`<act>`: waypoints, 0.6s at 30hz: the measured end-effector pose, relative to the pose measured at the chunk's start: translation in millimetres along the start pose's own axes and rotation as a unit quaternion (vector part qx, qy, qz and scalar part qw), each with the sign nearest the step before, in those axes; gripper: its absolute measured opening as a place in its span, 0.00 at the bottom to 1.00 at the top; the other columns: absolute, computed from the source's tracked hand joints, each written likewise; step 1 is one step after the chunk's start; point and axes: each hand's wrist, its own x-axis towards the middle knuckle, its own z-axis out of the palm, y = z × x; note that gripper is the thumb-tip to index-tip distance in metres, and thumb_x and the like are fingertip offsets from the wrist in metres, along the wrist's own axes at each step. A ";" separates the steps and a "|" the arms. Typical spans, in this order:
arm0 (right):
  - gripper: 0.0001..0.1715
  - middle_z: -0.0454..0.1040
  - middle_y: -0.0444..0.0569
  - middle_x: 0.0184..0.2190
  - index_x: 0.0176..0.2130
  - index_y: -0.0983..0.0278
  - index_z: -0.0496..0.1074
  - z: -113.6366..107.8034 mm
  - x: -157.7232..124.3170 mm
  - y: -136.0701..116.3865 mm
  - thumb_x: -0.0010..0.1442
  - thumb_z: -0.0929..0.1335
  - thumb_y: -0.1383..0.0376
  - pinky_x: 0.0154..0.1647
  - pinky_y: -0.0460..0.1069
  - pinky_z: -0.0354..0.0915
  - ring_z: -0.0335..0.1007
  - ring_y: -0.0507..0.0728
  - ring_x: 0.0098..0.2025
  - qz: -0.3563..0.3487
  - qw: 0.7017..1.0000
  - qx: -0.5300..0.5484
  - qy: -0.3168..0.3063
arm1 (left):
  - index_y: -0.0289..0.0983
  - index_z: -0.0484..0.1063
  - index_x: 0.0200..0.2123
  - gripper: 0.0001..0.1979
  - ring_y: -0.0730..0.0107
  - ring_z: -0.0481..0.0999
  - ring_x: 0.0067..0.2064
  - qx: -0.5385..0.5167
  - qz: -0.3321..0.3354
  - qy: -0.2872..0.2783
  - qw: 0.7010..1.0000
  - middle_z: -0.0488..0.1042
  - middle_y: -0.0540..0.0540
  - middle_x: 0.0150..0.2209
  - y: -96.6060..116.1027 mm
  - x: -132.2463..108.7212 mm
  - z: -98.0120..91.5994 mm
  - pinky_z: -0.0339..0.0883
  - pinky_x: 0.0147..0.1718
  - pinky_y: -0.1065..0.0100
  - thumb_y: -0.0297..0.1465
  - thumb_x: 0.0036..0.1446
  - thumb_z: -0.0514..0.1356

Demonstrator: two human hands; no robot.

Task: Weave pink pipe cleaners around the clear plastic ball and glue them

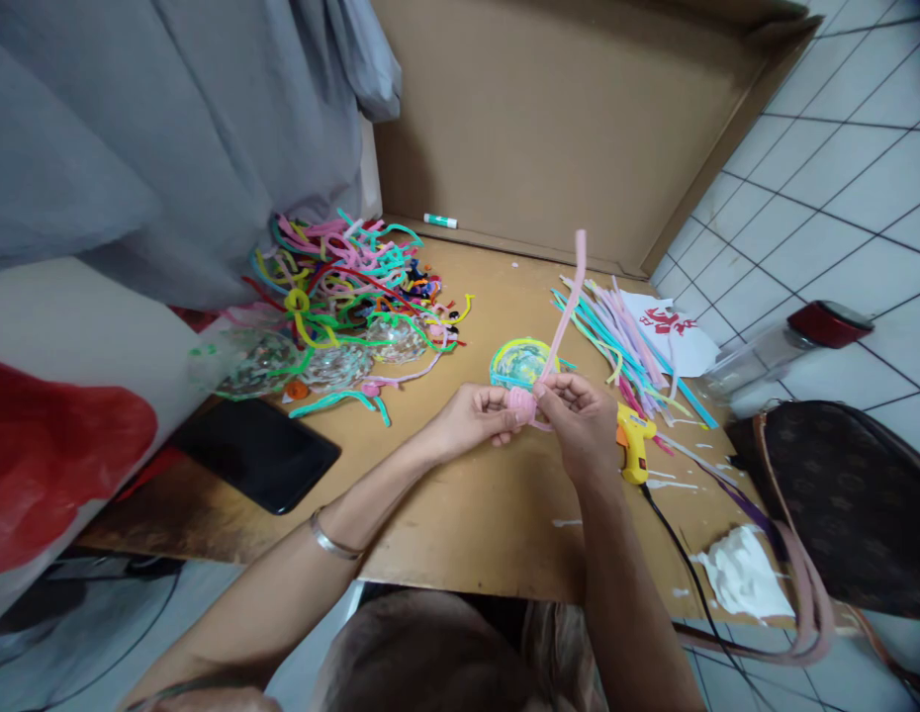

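Note:
My left hand (471,415) and my right hand (583,420) meet over the middle of the wooden table (467,514). Both are closed around a small pink coiled ball of pipe cleaner (520,403). Its long pink free end (571,297) rises up and away from my right hand's fingers. Just behind the hands lies a round coil of blue, green and yellow pipe cleaners (517,362).
A tangled heap of coloured pipe cleaners (348,287) lies at the back left, a straight bundle (623,341) at the right. A yellow glue gun (633,443) with a black cord sits beside my right hand. A black phone (259,453), a brown bag (838,504) and a red-lidded jar (786,346) are nearby.

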 end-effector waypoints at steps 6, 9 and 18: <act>0.10 0.74 0.42 0.21 0.27 0.64 0.74 -0.4 -1.4 -0.6 0.46 0.74 0.60 0.23 0.44 0.68 0.69 0.49 0.21 0.006 1.000 0.011 -0.014 | 0.31 0.74 0.27 0.22 0.78 0.65 0.22 0.021 -0.006 0.004 1.000 0.69 0.51 0.21 2.0 -0.9 -0.4 0.59 0.23 0.73 0.46 0.43 0.69; 0.10 0.74 0.42 0.20 0.27 0.64 0.74 0.1 -2.4 -2.2 0.46 0.75 0.60 0.22 0.44 0.68 0.69 0.50 0.21 0.003 1.000 0.004 -0.020 | 0.31 0.73 0.26 0.23 0.78 0.64 0.22 0.037 -0.003 0.017 0.999 0.68 0.52 0.20 3.3 -2.0 0.2 0.58 0.23 0.73 0.47 0.43 0.69; 0.10 0.75 0.41 0.21 0.27 0.63 0.75 1.0 -3.0 -1.8 0.43 0.76 0.62 0.24 0.45 0.70 0.71 0.50 0.22 0.014 0.999 0.032 -0.020 | 0.32 0.72 0.24 0.21 0.79 0.63 0.22 0.071 0.039 0.054 0.995 0.68 0.52 0.19 -7.8 0.3 1.2 0.54 0.22 0.74 0.47 0.46 0.67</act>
